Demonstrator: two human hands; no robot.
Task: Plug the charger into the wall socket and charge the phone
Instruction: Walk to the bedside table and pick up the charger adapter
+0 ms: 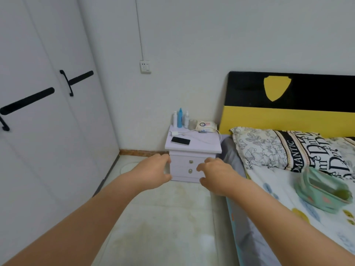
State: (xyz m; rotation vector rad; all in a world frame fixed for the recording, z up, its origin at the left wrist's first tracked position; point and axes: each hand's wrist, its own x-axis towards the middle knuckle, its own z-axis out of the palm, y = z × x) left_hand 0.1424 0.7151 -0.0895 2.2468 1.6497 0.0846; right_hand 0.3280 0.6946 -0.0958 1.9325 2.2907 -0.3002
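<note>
A black phone (pixel 180 140) lies flat on the pale lilac nightstand (pixel 199 145). Behind it rests a white charger plug (pixel 174 133), its white cable (pixel 203 140) looping across the top to the right edge. The white wall socket (pixel 145 67) is mounted high on the wall, up and left of the nightstand. My left hand (pixel 153 170) and my right hand (pixel 215 174) are stretched forward in front of the nightstand's drawers, fingers loosely curled and apart, holding nothing. Both hands are short of the nightstand.
Three bottles (pixel 180 118), a glass and a pack of wipes (pixel 205 126) stand at the back of the nightstand. A bed (pixel 288 189) with a pillow and a green bundle fills the right. White wardrobe doors (pixel 48 121) line the left. Tiled floor (pixel 163 217) lies between.
</note>
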